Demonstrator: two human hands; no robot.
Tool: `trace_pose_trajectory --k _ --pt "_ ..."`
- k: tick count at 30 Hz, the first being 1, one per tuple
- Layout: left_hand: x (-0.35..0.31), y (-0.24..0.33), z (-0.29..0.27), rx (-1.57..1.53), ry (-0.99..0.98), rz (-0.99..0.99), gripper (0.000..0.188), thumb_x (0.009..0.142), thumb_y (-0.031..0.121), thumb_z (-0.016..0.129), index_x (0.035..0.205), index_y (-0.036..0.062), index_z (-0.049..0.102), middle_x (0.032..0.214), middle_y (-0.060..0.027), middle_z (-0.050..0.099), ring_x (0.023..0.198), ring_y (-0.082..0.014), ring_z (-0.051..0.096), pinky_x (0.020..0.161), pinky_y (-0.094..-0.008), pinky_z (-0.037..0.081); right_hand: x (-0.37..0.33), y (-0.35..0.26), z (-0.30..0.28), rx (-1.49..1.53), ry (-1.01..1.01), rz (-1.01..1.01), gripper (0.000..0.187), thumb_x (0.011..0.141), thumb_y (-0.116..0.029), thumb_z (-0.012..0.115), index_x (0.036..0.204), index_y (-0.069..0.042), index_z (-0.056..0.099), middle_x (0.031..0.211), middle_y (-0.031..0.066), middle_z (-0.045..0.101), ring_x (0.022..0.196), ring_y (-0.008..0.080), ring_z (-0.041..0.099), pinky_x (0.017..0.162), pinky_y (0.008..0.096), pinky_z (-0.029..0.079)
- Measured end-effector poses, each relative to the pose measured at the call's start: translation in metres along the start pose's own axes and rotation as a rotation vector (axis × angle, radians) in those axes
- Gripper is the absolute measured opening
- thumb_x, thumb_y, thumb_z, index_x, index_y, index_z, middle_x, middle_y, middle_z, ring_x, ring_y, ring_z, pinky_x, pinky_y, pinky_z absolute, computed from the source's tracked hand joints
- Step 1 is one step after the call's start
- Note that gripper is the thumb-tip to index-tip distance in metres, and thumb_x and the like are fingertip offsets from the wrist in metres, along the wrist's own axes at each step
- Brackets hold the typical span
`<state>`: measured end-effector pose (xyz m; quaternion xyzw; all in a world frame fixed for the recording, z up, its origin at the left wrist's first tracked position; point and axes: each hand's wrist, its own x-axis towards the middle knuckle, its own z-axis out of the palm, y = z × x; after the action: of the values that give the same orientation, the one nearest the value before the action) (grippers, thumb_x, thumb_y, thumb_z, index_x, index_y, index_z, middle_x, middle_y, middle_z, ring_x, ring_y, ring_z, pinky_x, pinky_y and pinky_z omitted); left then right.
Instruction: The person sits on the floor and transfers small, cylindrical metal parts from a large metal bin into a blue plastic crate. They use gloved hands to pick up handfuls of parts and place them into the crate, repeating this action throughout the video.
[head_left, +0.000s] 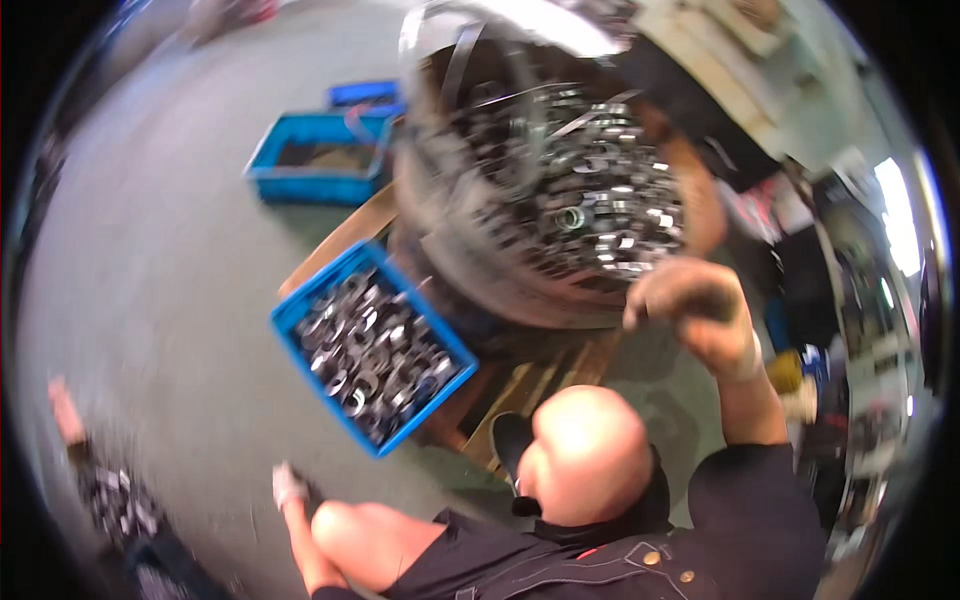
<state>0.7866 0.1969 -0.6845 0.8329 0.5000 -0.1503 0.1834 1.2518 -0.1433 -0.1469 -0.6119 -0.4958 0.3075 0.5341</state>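
My right hand is raised beside the near right rim of a large round drum. Its fingers bend downward with a gap before the thumb, and I see no object in it, though it is blurred. Many shiny metal rings fill the drum. Low on the left, my left hand hangs past my bare knee, small and smeared, so its fingers cannot be made out. Between the hands, a blue crate full of similar metal rings rests tilted against the drum's near left side.
A wooden pallet lies under the drum. Farther left stand a blue bin and a smaller blue one. Metal parts are piled at the lower left. Yellow and white items and shelving line the right side.
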Motion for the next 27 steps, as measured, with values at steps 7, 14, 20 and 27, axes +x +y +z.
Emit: trace_pose_trajectory --k 7,14,20,27 --pt "0.038 0.047 -0.060 -0.210 0.472 0.174 0.040 0.067 0.006 0.076 0.103 0.0068 0.058 0.103 -0.0139 0.057 0.098 -0.0324 0.057 0.089 -0.0403 0.049 -0.024 0.041 -0.199 -0.714 0.442 0.591 0.054 0.084 -0.025 0.071 0.130 -0.002 0.056 0.112 0.0096 0.066 0.106 0.0154 0.059 0.094 0.0286 0.046" --pt "0.047 0.212 -0.177 -0.637 0.600 0.694 0.047 0.074 -0.004 0.069 0.117 0.0079 0.058 0.109 -0.0112 0.057 0.097 -0.0269 0.058 0.083 -0.0361 0.050 0.037 0.156 -0.283 -1.330 0.256 0.685 0.103 0.063 -0.037 0.083 0.151 -0.017 0.032 0.154 0.0210 0.031 0.136 0.0399 0.039 0.111 0.0445 0.038" --pt "-0.006 0.352 -0.133 -0.187 0.655 0.614 0.034 0.083 0.015 0.065 0.115 0.0075 0.058 0.116 -0.0171 0.057 0.115 -0.0380 0.052 0.101 -0.0509 0.039 0.090 0.198 -0.283 -1.493 0.235 0.948 0.111 0.061 -0.039 0.086 0.153 -0.035 0.023 0.162 0.0119 0.013 0.142 0.0461 0.026 0.107 0.0589 0.037" --pt "-0.019 0.356 -0.131 -0.129 0.463 0.585 0.035 0.081 0.019 0.061 0.115 0.0108 0.061 0.122 -0.0165 0.055 0.126 -0.0396 0.043 0.109 -0.0549 0.029 0.097 0.198 -0.303 -1.501 0.115 0.863 0.108 0.052 -0.035 0.089 0.147 -0.028 0.039 0.146 0.0258 0.035 0.127 0.0449 0.044 0.104 0.0496 0.044"
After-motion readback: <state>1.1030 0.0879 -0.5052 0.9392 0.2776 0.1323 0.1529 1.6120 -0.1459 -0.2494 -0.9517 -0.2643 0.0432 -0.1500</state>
